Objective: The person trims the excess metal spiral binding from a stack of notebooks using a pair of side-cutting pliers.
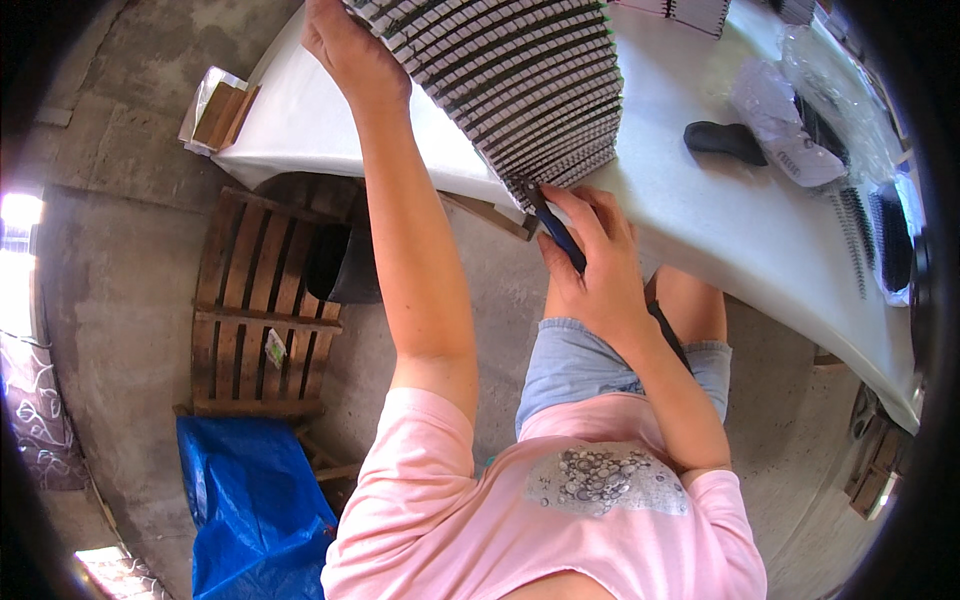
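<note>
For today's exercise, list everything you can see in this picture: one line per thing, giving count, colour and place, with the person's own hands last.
stack of spiral-bound pads: one stack, white with dark wire spines, on the table's near edge
pliers: one, dark jaws, blue handles, at the stack's lower corner
table: one, white top, upper right
dark oval object: one, black, on the table right of the stack
clear plastic bags: several, holding white and dark items, far right of the table
wooden pallet: one, brown, on the concrete floor at left
blue tarp: one, lower left
left hand: on the stack's upper left side
right hand: gripping the pliers
</note>
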Tool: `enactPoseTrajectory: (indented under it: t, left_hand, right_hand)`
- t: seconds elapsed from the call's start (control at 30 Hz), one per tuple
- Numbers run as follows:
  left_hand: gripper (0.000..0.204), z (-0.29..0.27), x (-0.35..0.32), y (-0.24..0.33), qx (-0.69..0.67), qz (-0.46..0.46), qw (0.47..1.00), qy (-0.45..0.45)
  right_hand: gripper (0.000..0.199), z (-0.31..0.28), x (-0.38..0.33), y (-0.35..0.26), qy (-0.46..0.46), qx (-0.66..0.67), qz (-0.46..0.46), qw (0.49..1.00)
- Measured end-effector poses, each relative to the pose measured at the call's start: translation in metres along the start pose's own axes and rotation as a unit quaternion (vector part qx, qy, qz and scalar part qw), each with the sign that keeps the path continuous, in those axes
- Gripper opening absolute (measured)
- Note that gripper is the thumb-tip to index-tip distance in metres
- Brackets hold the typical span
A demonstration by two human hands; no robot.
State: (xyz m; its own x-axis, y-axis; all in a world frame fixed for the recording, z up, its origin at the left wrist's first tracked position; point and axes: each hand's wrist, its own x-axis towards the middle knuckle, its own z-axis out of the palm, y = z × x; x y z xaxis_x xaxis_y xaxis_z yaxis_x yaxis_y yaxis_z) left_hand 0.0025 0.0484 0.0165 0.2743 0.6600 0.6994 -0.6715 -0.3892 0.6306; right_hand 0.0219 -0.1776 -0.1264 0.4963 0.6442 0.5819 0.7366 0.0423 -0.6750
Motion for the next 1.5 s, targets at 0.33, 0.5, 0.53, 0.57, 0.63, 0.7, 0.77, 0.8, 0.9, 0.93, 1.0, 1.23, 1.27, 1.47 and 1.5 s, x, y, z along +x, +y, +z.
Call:
enactPoseTrajectory:
  t: [0.33, 0.5, 0.53, 0.57, 0.63, 0.7, 0.77, 0.8, 0.9, 0.93, 1.0, 1.23, 1.27, 1.47, 1.5]
  left_hand:
    - [0.053, 0.007, -0.001, 0.0, -0.014, 0.034, 0.999, -0.027]
    - [0.054, 0.005, 0.001, 0.0, 0.009, 0.037, 0.999, -0.035]
    - [0.054, 0.006, 0.0, 0.0, 0.013, 0.04, 0.999, -0.026]
    - [0.054, 0.006, 0.0, 0.0, 0.017, 0.045, 0.999, -0.017]
    - [0.054, 0.005, 0.0, 0.001, 0.022, 0.033, 0.999, -0.009]
    - [0.054, 0.004, 0.0, 0.002, 0.027, 0.021, 0.999, -0.001]
    - [0.054, 0.004, 0.0, 0.002, 0.028, 0.025, 0.999, -0.01]
    - [0.054, 0.005, -0.001, 0.002, 0.028, 0.024, 0.999, -0.01]
    - [0.054, 0.007, -0.002, 0.0, -0.012, 0.025, 1.0, -0.012]
    - [0.054, 0.005, -0.001, -0.001, -0.007, 0.033, 0.999, -0.015]
    - [0.054, 0.006, 0.0, -0.001, -0.008, 0.04, 0.999, -0.02]
    - [0.054, 0.0, 0.001, 0.0, 0.019, 0.039, 0.999, -0.028]
    - [0.053, 0.001, 0.001, -0.001, -0.001, 0.036, 0.999, -0.034]
    - [0.054, 0.002, 0.0, 0.0, 0.014, 0.027, 0.999, -0.023]
    - [0.054, 0.002, 0.0, 0.0, 0.014, 0.027, 0.999, -0.023]
  right_hand:
    - [0.047, 0.002, 0.003, -0.004, -0.007, -0.108, -0.036, 0.994]
    - [0.048, 0.004, 0.001, -0.003, -0.036, -0.096, -0.01, 0.995]
    - [0.048, 0.004, 0.001, -0.003, -0.036, -0.097, -0.009, 0.995]
    - [0.047, 0.004, 0.001, -0.003, -0.036, -0.094, -0.009, 0.995]
    - [0.047, 0.005, 0.001, -0.002, -0.036, -0.092, -0.007, 0.995]
    - [0.048, 0.007, 0.001, 0.001, -0.019, -0.096, -0.034, 0.995]
    - [0.047, 0.009, 0.001, 0.002, -0.023, -0.069, -0.026, 0.997]
    - [0.045, 0.009, 0.001, 0.002, -0.025, -0.042, -0.018, 0.999]
    - [0.042, -0.005, 0.009, -0.006, -0.213, 0.286, 0.317, 0.879]
    - [0.042, -0.003, 0.008, -0.006, -0.214, 0.286, 0.317, 0.879]
    - [0.042, 0.0, 0.003, -0.006, -0.163, 0.289, 0.282, 0.9]
    - [0.044, 0.002, -0.008, 0.001, -0.006, -0.025, 0.031, 0.999]
    - [0.046, 0.002, -0.007, 0.002, -0.002, -0.041, 0.017, 0.999]
    - [0.049, 0.006, -0.005, 0.005, 0.005, -0.11, -0.036, 0.993]
    - [0.049, 0.007, -0.005, 0.006, 0.013, -0.121, -0.046, 0.991]
